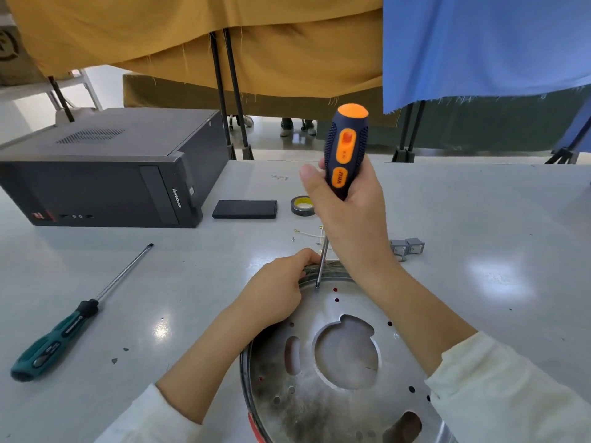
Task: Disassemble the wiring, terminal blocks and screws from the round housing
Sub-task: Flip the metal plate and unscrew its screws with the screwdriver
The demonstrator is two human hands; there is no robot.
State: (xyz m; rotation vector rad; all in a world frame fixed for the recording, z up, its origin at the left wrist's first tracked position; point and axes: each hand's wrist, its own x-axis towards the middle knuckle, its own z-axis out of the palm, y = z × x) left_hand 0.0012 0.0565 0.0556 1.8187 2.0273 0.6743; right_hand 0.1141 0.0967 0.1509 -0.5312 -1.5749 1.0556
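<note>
The housing (335, 372) is lying nearest to the person, on the table (479, 219), with its metal plate facing up. At the far rim of the housing, the left hand (275, 292) is curling its fingers over the edge and the wiring (308, 270) there, holding the housing steady. The right hand (345, 215) is gripping the orange screwdriver (343, 155) upright, and the tip is sitting on a screw (317, 286) just beside the left fingers. If the tip is slipping out of the screw, it could be stabbing those fingers or stripping the head. Left of the housing a green screwdriver (57, 337) is lying; beyond it, loose terminal blocks (406, 247), tape (300, 204) and a computer (105, 174)
</note>
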